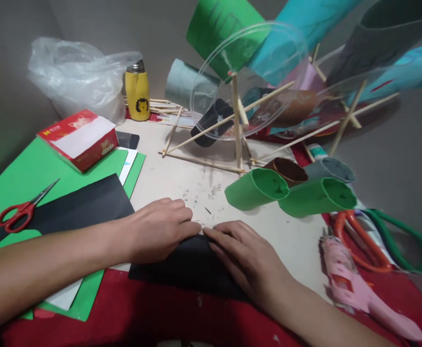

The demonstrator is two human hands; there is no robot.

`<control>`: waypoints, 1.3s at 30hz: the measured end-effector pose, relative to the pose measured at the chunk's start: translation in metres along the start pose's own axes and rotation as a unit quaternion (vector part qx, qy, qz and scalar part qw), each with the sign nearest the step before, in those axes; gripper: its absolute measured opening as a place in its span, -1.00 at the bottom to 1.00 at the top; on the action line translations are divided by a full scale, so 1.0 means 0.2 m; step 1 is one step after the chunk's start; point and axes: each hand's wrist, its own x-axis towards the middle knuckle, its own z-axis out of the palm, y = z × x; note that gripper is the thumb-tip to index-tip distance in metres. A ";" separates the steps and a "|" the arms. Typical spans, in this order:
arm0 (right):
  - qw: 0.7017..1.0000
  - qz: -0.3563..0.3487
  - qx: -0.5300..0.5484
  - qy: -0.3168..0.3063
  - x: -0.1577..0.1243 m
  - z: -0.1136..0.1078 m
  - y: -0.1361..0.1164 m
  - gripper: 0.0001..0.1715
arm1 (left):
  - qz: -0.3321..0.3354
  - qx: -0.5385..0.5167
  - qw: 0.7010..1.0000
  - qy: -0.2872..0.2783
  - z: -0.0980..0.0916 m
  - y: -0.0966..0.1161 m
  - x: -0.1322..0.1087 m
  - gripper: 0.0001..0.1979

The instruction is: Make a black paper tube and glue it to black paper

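Observation:
A piece of black paper [189, 267] lies at the near edge of the white board [156, 183]. My left hand [158, 229] is closed on its far edge, with thumb and fingers pressed together there. Right beside it, my right hand [249, 255] pinches the same edge, its fingers bent over the paper. The fingertips of both hands almost meet, and the paper seems folded or curled at that spot. Part of the sheet is hidden under the hands. Another black sheet [84, 202] lies to the left, with red-handled scissors [18, 217] on it.
Green sheets [12, 178], a red box [79, 137], a plastic bag [81, 77] and a yellow bottle [138, 94] are left. Ahead stands a stick frame [237, 120] with a clear disc and paper tubes. Green paper tubes [254, 188] and a pink glue gun [355, 284] lie right.

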 end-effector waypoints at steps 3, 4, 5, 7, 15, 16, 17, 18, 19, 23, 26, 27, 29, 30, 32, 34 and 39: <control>1.000 -0.010 -0.008 0.015 -0.03 0.02 0.02 -0.60 | -0.053 -0.069 0.996 -0.012 -0.04 -0.02 -0.02 -0.90; 1.000 -0.012 -0.009 0.012 -0.04 0.02 0.02 -0.61 | -0.067 -0.084 0.994 -0.019 -0.05 -0.03 -0.03 -0.89; 1.000 -0.014 -0.010 0.007 -0.04 0.01 0.02 -0.61 | -0.078 -0.097 0.992 -0.025 -0.07 -0.04 -0.04 -0.88; 1.000 -0.022 -0.018 -0.004 -0.04 -0.01 0.02 -0.63 | -0.095 -0.125 0.987 -0.037 -0.09 -0.05 -0.05 -0.92; 1.000 -0.022 -0.019 -0.008 0.01 -0.01 0.02 -0.67 | -0.087 -0.187 0.978 0.007 -0.05 -0.05 -0.03 -0.87; 1.000 -0.025 -0.017 -0.008 0.02 0.00 0.02 -0.68 | -0.082 -0.188 0.979 0.016 -0.04 -0.04 -0.03 -0.87; 0.999 -0.029 -0.016 -0.006 0.03 0.00 0.02 -0.69 | -0.077 -0.188 0.979 0.023 -0.03 -0.04 -0.02 -0.86; 0.999 -0.033 -0.017 -0.003 0.04 0.01 0.02 -0.71 | -0.074 -0.187 0.979 0.028 -0.02 -0.04 -0.02 -0.86; 0.999 -0.038 -0.023 0.000 0.04 0.01 0.02 -0.73 | -0.073 -0.186 0.979 0.031 -0.01 -0.03 -0.02 -0.86; 0.997 -0.064 -0.051 0.002 0.05 0.01 0.02 -0.80 | -0.080 -0.189 0.979 0.020 -0.01 -0.03 -0.01 -0.90; 0.997 -0.065 -0.038 0.006 0.05 0.01 0.03 -0.81 | -0.080 -0.191 0.978 0.001 0.00 -0.04 -0.01 -0.94; 0.998 -0.061 -0.031 0.009 0.05 0.01 0.03 -0.82 | -0.078 -0.190 0.979 0.000 0.00 -0.04 -0.01 -0.94; 0.999 -0.048 -0.015 0.013 0.06 0.02 0.04 -0.85 | -0.075 -0.188 0.979 0.004 0.01 -0.04 -0.01 -0.92; 0.999 -0.039 -0.007 0.013 0.06 0.02 0.04 -0.86 | -0.075 -0.187 0.980 0.008 0.01 -0.03 -0.01 -0.91; 1.000 -0.026 0.006 0.005 0.07 0.02 0.04 -0.88 | -0.075 -0.183 0.980 0.013 0.02 -0.03 0.00 -0.90; 1.000 -0.020 0.015 -0.005 0.08 0.02 0.03 -0.88 | -0.073 -0.171 0.982 0.016 0.02 -0.02 0.00 -0.89; 0.999 -0.041 -0.010 -0.010 0.07 0.03 0.02 -0.86 | -0.021 -0.067 0.997 0.029 0.03 -0.02 0.00 -0.83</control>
